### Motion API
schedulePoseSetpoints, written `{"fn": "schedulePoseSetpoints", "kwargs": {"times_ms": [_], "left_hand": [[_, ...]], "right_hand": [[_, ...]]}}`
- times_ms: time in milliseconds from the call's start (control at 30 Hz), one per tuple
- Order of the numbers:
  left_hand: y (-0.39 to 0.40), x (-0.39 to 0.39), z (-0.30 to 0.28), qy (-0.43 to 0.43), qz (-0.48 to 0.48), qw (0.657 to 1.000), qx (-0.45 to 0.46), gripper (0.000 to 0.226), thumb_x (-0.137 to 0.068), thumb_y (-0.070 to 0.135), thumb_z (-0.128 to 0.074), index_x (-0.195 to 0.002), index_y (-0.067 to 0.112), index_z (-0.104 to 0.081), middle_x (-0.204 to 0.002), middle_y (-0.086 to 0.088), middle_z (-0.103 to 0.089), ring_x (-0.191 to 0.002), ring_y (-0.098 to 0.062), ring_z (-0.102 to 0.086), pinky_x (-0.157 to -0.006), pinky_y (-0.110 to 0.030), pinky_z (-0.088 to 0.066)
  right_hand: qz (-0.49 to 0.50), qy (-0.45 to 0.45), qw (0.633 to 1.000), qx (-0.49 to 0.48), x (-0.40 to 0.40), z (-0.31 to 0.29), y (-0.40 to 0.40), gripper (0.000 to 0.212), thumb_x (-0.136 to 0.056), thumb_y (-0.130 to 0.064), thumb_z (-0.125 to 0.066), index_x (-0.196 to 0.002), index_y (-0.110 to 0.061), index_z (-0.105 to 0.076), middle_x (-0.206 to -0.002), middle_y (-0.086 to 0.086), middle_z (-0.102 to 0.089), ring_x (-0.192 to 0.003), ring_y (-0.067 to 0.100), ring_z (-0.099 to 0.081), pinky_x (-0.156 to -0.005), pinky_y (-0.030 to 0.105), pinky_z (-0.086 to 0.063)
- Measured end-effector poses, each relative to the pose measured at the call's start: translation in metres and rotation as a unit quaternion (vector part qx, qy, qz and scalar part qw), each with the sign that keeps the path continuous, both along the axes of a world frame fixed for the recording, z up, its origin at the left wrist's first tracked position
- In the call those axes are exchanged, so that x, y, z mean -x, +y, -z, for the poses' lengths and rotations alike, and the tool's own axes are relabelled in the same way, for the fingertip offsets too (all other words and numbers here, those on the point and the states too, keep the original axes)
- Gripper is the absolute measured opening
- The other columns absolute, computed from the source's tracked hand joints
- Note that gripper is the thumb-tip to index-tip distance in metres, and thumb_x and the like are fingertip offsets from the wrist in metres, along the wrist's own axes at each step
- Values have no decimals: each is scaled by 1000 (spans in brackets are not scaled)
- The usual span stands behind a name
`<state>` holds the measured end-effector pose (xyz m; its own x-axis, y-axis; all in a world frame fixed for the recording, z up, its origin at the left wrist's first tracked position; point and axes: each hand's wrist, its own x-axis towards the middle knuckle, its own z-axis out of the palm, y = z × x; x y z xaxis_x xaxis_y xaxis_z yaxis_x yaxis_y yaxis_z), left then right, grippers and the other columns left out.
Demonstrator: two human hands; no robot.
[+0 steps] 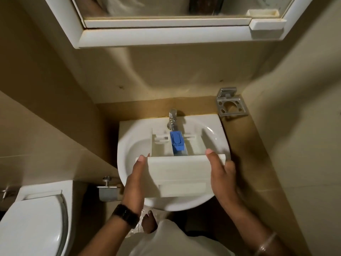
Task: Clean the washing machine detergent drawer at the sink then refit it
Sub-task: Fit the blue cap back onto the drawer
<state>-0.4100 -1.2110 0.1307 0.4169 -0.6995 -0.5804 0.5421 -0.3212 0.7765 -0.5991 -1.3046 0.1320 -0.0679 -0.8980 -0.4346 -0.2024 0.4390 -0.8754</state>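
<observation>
Two hands, left [135,174] and right [220,169], grip one detergent drawer [177,174] over one sink [129,145].

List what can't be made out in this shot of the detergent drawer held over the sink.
- Fingers of the left hand and right hand, head view: hidden behind the detergent drawer; only the thumbs show.
- Sink drain: covered by the drawer.
- Water from the tap: too small and dim to tell whether it runs.
- Dirt in the compartments round the blue insert: blurred.
- Mirror cabinet: cut off by the top edge.
</observation>
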Motion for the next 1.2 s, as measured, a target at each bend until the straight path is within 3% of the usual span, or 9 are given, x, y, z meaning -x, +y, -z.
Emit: {"fn": "schedulePoseSetpoints", "kwargs": {"times_ms": [100, 267, 367, 533, 667, 733, 967, 1100, 1200], "left_hand": [[-4, -5, 6, 9, 28, 999, -16, 56, -88, 72, -57, -122, 30, -71, -118, 14, -76, -113, -5, -66, -118, -34, -37], [-3, -7, 2, -37, 37, 998, -20, 72, -80, 85, -54, -113, 25, -78, -116, 3, -79, -115, -18, -72, -113, -47, -47], [-9, -7, 2, -6, 29, 999, -38, 65, -74, 84, -57, -111, 33, -75, -114, 13, -78, -123, -15, -67, -120, -43, -41], [2, -4, -6, -34, 47, 998, -22, 86, -76, 94, -52, -123, 26, -75, -126, 4, -76, -125, -19, -68, -119, -50, -41], [-8, -6, -8, 14, 22, 999, -36, 73, -88, 78, -51, -140, 28, -64, -142, 17, -60, -133, -6, -54, -125, -33, -26], [-4, -7, -8, -9, 20, 1000, -21, 86, -81, 84, -54, -144, 26, -62, -142, 9, -65, -135, -13, -57, -124, -40, -33], [-6, -7, -12, 24, 4, 999, -39, 54, -95, 71, -46, -123, 29, -67, -141, 5, -64, -140, -26, -55, -125, -46, -33], [-2, -10, 1, 1, -17, 999, -47, 95, -69, 94, -60, -139, 30, -64, -137, 9, -69, -134, -18, -60, -123, -50, -36], [-4, -9, 1, 46, -26, 997, -63, 95, -69, 92, -63, -141, 30, -63, -141, 10, -64, -134, -17, -57, -124, -47, -34]], "right_hand": [[-32, 4, 996, -85, -3, 0, -7, 42, -90, -55, -68, -87, -14, -74, -81, 7, -79, -82, 29, -76, -81, 47, -62], [-18, -15, 1000, 14, 1, -7, -1, 38, -96, -46, -66, -88, -9, -73, -83, 13, -78, -80, 30, -76, -75, 47, -62], [-37, -20, 997, -63, -4, -7, -9, 37, -91, -54, -69, -92, -18, -77, -86, 6, -80, -85, 27, -78, -87, 52, -62], [-23, -28, 999, 30, 1, -21, -11, 43, -93, -50, -69, -86, -8, -75, -80, 12, -78, -77, 30, -77, -70, 44, -62], [-38, -33, 996, -73, -1, -16, -12, 39, -91, -53, -70, -92, -15, -77, -85, 6, -80, -84, 27, -78, -83, 44, -62], [-34, -32, 998, -51, 1, -18, -9, 42, -90, -52, -70, -92, -11, -77, -86, 10, -80, -84, 28, -77, -82, 46, -62], [-25, -28, 997, -68, -2, -18, -3, 40, -89, -55, -71, -89, -15, -78, -85, 7, -80, -84, 28, -77, -87, 55, -61], [-40, 5, 999, -24, -3, -21, -9, 45, -85, -60, -71, -82, -16, -76, -80, 8, -78, -79, 28, -77, -82, 57, -62], [-71, 8, 994, -88, -3, -24, -15, 45, -85, -64, -69, -90, -20, -76, -84, 1, -80, -84, 24, -77, -88, 53, -62]]}}
